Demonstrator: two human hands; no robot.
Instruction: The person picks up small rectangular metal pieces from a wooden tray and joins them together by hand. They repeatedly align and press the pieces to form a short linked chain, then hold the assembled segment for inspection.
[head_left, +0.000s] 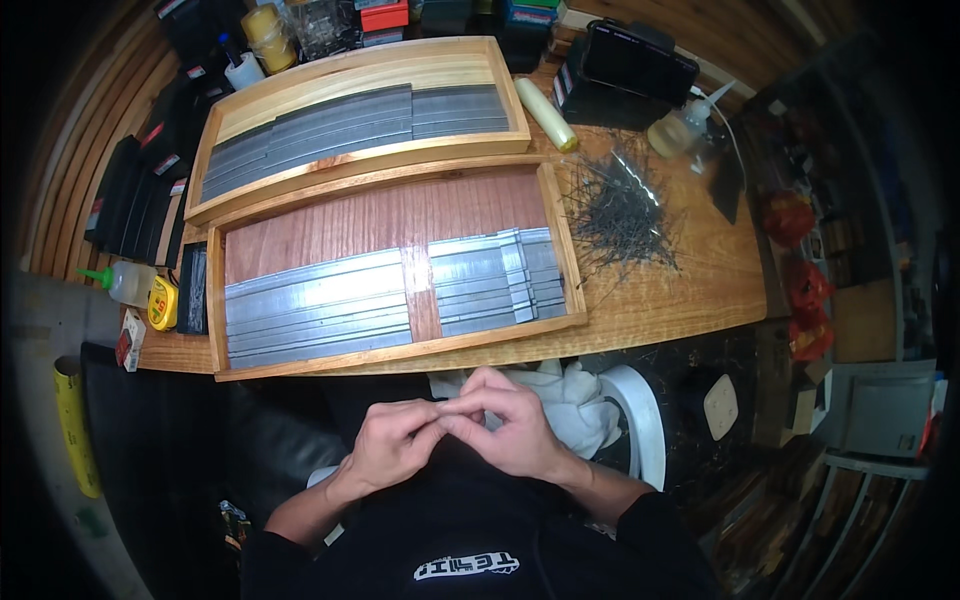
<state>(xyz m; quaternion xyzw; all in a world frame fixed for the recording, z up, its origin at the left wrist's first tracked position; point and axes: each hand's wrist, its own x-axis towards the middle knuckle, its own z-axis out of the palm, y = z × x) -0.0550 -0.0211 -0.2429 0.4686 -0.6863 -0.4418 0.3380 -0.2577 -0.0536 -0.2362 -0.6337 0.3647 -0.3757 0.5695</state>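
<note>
My left hand [393, 443] and my right hand [512, 428] meet in front of my chest, just off the table's near edge. Both are closed in a pinch, thumbs and fingertips touching. Anything between the fingertips is hidden or too small to name. Beyond them on the table lies a shallow wooden tray [400, 360] with a reddish bottom, holding rows of flat grey metal strips [320, 300]. A short strip [517, 275] lies crosswise over the right-hand group. Behind it, a second wooden tray [370, 160] has a paler bottom and more grey strips.
A tangled heap of thin dark wire-like pieces [620, 220] lies right of the trays. Nearby are a pale yellow roll [547, 115], a spouted bottle [680, 128] and a black device [640, 60]. At left stand a yellow tape measure [162, 302] and a green-tipped bottle [130, 283].
</note>
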